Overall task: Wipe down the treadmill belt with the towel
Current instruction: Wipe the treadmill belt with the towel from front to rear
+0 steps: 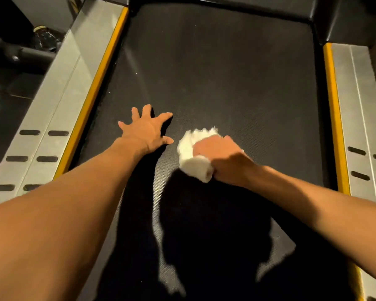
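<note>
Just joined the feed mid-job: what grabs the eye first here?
The white towel, bunched in the right hand, stands out at mid-belt against the dark treadmill belt. Beside it the left hand lies spread, fingers splayed on the belt. Yellow edge strips run along both sides.

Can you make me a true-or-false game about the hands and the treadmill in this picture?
1. The right hand grips a towel on the treadmill belt. True.
2. The left hand holds a towel too. False: it rests flat on the belt with its fingers spread and holds nothing.
3. The strips beside the belt are yellow. True.
4. The towel is red. False: it is white.
</note>
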Action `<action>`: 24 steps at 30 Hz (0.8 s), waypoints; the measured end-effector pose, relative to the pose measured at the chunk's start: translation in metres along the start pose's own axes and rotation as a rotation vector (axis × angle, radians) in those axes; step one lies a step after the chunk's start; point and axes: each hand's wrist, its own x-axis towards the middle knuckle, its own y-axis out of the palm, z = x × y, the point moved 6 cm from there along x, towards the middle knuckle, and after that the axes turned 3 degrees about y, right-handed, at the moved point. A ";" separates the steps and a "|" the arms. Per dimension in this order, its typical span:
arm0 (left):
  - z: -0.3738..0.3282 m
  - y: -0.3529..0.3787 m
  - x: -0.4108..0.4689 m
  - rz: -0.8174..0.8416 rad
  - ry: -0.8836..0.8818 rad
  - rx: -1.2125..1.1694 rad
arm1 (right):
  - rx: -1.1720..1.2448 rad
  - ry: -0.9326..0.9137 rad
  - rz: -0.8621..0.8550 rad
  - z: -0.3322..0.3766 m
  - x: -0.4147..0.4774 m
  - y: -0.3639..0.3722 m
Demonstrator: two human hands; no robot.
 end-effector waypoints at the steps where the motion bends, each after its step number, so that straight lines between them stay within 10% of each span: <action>1: 0.000 0.002 -0.001 0.004 0.014 0.010 | 0.054 -0.130 -0.004 0.013 -0.014 0.002; 9: -0.014 -0.001 -0.009 -0.057 0.140 0.065 | 0.040 0.359 -0.241 -0.096 0.009 -0.040; 16: -0.004 0.003 -0.020 -0.005 0.191 0.140 | 0.197 -0.093 -0.039 0.020 -0.035 0.021; 24: -0.007 0.007 -0.022 0.063 0.177 0.152 | 0.014 0.339 -0.210 -0.090 -0.026 -0.031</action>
